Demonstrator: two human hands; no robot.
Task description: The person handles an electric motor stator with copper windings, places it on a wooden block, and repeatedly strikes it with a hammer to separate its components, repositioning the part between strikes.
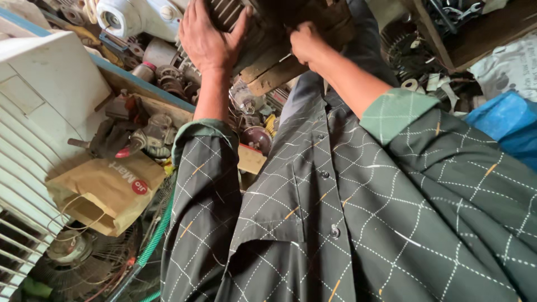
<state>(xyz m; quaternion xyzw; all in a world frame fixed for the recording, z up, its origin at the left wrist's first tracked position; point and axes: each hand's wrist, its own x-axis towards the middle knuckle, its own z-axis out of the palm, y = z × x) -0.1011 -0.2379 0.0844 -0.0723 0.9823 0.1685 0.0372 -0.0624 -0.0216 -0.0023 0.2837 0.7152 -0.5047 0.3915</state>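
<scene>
While the left hand lies open, fingers spread flat on the ribbed motor housing at top centre, the right hand is curled shut on its dark edge; grip detail unclear.

- A brown paper bag with handles lies at lower left, on white slatted panels.
- A green ribbed hose runs beside a wire fan grille.
- Rusty metal parts crowd a wooden shelf edge.
- A blue cloth sits at far right.
- A white machine housing sits at upper left.
</scene>
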